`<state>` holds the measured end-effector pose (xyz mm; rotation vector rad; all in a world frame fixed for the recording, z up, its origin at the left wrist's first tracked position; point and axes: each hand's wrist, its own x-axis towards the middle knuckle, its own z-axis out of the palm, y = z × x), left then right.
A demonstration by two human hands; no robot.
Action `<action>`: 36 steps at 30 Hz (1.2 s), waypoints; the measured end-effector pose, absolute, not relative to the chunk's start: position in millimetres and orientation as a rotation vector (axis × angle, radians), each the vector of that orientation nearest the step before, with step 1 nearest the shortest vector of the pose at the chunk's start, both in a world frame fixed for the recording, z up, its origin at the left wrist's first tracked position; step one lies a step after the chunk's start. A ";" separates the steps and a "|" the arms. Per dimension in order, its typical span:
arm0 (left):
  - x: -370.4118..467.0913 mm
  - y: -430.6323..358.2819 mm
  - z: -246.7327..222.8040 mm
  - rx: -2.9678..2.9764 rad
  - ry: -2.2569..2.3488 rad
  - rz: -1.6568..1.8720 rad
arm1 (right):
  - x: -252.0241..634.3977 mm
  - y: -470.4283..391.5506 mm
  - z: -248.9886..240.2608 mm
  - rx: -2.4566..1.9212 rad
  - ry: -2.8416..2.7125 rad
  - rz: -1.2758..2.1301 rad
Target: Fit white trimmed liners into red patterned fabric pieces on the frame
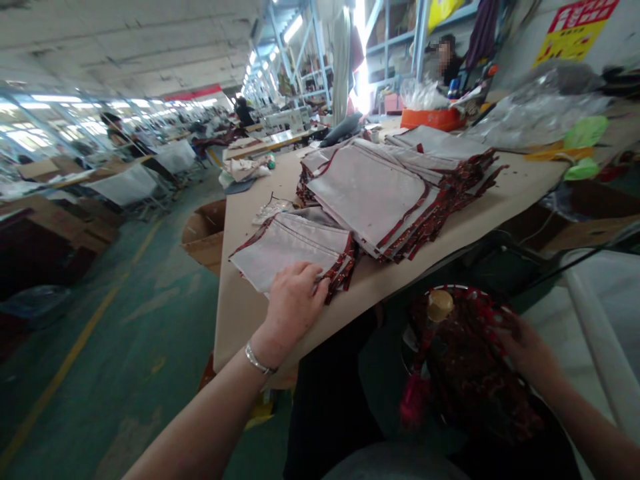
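Note:
My left hand [295,303] is at the near edge of a small pile of grey fabric panels [290,243] with dark red patterned edging. Its fingers are bent over the pile's right corner, closed on the top panel's edge. Right behind stands a taller, fanned stack of similar grey panels [370,190], their red borders hanging uneven. Low at the right, beside the table, my right hand [525,347] reaches to a heap of dark red patterned cloth [475,360]. Blur and shadow hide whether those fingers grip it.
The tan-covered table [240,320] ends along my lap. A cardboard box [205,233] stands beyond its left edge. On top lie a clear plastic bag [273,210], an orange basin [433,119] and plastic wrapping [540,110]. Other people sit farther back among sewing machines.

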<state>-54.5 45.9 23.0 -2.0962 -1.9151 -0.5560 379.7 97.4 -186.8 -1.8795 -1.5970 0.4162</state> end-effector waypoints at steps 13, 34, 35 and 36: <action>-66.8 59.7 54.5 -2.102 -2.023 -0.534 | 244.7 78.0 15.0 -0.906 -1.866 0.345; -80.3 1.8 78.0 -2.698 -2.290 -0.742 | 93.9 92.0 31.1 -0.446 -2.445 0.723; -80.6 -0.6 74.4 -2.704 -2.286 -0.768 | 93.2 91.7 28.9 -0.445 -2.457 0.717; -80.9 -3.0 70.6 -2.706 -2.286 -0.792 | 92.3 91.3 26.8 -0.440 -2.468 0.707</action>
